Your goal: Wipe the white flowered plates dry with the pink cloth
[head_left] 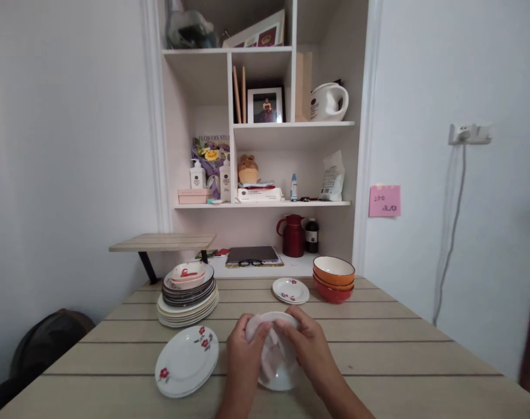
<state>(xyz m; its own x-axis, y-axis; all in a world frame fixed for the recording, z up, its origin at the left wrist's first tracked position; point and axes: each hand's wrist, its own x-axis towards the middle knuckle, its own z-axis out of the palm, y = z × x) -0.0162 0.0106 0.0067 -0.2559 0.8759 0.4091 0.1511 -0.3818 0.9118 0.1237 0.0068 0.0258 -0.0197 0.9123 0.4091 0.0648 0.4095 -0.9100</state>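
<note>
A small white plate (282,375) is tilted up above the near middle of the table, its face turned away from or toward me, I cannot tell which. My left hand (246,352) is closed on its left rim, with the thumb over the near side. On the right rim, my right hand (306,343) is closed too, its thumb close to the other. A pale pinkish patch shows on the plate below the thumbs; whether it is a cloth or a reflection is unclear. Left of my hands lie stacked white plates with red flowers (186,358).
A tall plate stack (188,305) topped by a square dish (188,273) stands back left. Two small flowered plates (290,289) and several stacked orange and red bowls (334,279) are farther back. Behind them stand a red jug (293,235) and a shelf unit (265,125).
</note>
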